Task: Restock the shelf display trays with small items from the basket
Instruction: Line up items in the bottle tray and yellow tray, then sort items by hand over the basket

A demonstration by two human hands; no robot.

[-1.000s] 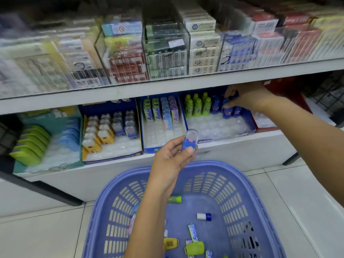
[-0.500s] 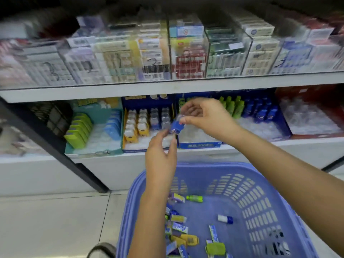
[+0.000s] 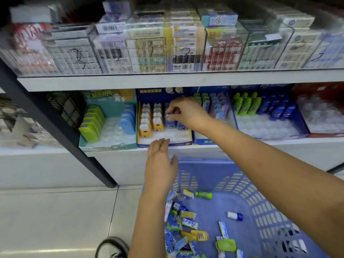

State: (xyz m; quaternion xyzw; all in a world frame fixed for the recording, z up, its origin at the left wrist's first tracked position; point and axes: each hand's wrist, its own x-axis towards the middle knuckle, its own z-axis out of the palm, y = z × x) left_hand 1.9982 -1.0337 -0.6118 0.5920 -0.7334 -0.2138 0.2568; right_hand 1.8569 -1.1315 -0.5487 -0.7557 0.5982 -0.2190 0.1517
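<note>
While the small blue item [image 3: 169, 121] was being set into the yellow-rimmed tray [image 3: 183, 143], it was pinched near its clear cap by the thumb and fingertips of the right hand [image 3: 187, 112]. It was held in the third column of this tray, just right of the yellow items [image 3: 149, 123]. Whether it was already seated could not be told, because the fingers covered it partly. The left hand [image 3: 160, 164] was spread flat with straight fingers and nothing was held in it. Its fingertips were just at the front wall of the tray, above the basket [image 3: 204, 162], which stood below and in front of the tray.

For a good placing, the item should be kept upright with the cap up, as its neighbours are. It should be pressed straight down into the free pocket and released only when it sits firmly. The yellow items beside it should not be pushed.

Compared with half a second before, the item had been passed over fully: at that time it was touched by both hands in front of the tray. One second before, it was held by the left hand alone over the basket, and the right hand was busy well to the right of the tray.
</note>
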